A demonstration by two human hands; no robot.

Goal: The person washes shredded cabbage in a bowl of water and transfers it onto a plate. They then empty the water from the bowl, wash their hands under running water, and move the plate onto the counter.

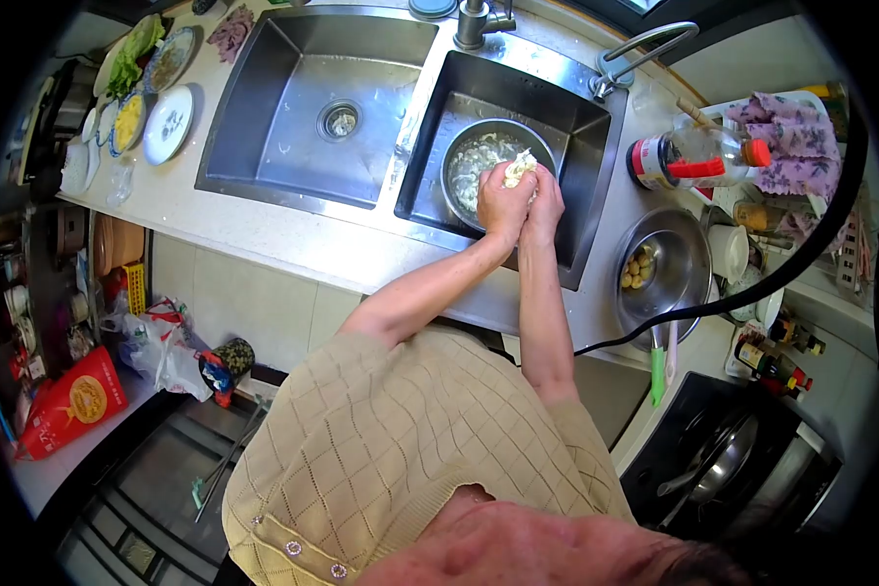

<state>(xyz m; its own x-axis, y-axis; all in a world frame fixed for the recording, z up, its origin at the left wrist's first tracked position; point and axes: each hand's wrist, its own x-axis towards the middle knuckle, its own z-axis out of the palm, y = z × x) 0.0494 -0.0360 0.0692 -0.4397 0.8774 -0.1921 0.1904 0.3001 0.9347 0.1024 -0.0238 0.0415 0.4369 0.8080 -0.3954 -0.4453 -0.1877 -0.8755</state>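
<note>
our left hand and right hand are cupped together, grip closed around a pale clump above the metal bowl. we judge the work partway: this handful is out, loose shreds remain in the bowl. right of the bowl, on the desk, a dark bottle wears a red-and-white label; far left of it, a red bag has a round gold emblem. we can't read either.

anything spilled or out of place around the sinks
Mildly odd: what look like pale scraps sit in the drain of the left basin, while the pale food is held over the metal bowl in the other basin. Nothing else stands out.
</note>
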